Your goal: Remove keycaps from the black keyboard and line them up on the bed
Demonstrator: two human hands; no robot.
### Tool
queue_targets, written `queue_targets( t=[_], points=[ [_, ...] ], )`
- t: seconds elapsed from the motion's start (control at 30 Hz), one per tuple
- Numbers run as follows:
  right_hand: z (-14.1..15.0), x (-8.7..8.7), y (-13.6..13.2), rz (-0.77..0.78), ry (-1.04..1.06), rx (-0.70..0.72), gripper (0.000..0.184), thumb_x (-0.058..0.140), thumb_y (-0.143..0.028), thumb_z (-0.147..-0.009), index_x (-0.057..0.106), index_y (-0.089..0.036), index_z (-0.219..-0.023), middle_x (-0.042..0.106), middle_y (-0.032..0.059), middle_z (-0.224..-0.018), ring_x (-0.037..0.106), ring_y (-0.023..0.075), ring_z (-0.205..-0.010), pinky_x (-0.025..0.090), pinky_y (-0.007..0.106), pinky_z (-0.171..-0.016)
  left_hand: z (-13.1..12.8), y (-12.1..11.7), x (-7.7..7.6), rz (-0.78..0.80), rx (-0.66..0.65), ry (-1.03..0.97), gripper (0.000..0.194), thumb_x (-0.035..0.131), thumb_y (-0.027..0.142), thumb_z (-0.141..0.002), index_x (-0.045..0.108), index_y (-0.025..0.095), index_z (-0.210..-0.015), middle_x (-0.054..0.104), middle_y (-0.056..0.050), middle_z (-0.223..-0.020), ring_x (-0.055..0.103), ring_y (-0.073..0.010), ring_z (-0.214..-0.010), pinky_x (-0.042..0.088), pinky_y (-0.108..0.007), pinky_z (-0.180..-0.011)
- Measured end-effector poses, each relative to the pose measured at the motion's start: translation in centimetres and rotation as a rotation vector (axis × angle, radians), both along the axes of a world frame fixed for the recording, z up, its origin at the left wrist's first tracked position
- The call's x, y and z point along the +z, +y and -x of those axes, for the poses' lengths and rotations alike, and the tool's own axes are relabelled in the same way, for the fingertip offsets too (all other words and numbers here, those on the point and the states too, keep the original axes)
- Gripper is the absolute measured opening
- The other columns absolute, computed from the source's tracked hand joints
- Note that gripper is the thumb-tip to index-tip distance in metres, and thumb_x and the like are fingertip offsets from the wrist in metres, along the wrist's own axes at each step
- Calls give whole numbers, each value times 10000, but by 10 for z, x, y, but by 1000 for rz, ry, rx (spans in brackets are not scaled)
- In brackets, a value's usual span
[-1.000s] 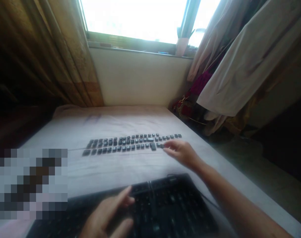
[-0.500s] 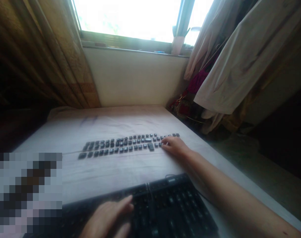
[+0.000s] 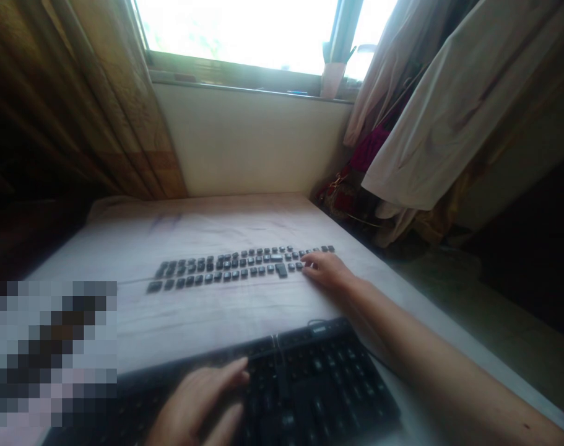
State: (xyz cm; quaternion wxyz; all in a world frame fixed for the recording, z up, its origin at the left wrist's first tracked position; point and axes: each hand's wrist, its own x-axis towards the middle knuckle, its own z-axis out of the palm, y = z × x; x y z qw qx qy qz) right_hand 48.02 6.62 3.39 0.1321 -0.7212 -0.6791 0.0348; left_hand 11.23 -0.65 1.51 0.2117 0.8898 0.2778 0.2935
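Note:
A black keyboard [image 3: 323, 353], with keys in place at its right side, lies in front of me on the bed. My left hand [image 3: 200, 396] rests over its middle, with thumb and forefinger stretched apart. Across the keyboard lies a dark tool with two thin wire prongs [image 3: 279, 371], like a keycap puller. Farther off, loose black keycaps [image 3: 226, 266] are laid out in rows on the sheet. My right hand [image 3: 328, 269] is at the right end of these rows, its fingers bent and fingertips closed at a small keycap, partly hidden.
A pale sheet [image 3: 207, 223] covers the bed. Behind it are a wall [image 3: 249, 142] and a bright window with a pink pot [image 3: 332, 80] on the sill. A patterned curtain [image 3: 133, 124] hangs left, clothes [image 3: 425, 142] hang right. A pixelated patch hides the lower left.
The view has tilted slightly, so everything sits a little higher in the picture. Both hands have stayed in nearly the same places over the keyboard and the keycap rows.

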Motion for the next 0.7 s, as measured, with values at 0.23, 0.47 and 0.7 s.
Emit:
queue_targets(
  t=[0.23,0.47,0.7],
  points=[
    [23,19,-34,-57,23,71,232,579,-159,-920,733,-188,-1092,755,82,-1041,691,178,-846,514,290,-817,-1,-7,7,16,18,3,471,567,248,-926,479,368,-1373,743,9,-1149,727,-175,-1005,607,-269,-866],
    [88,42,-99,-43,-135,659,224,582,-138,-938,693,-241,-1104,704,45,-1035,667,162,-794,490,241,-635,-4,-6,8,-3,18,-23,316,591,269,-917,592,361,-1220,751,33,-1082,731,-156,-961,602,-232,-841],
    [108,40,-102,-30,-416,834,266,454,-148,-998,650,-158,-819,641,57,-867,571,159,-659,395,270,-489,-3,-6,5,7,26,-5,305,593,269,-920,602,368,-1209,747,38,-1086,725,-154,-974,595,-238,-852]
  ],
)
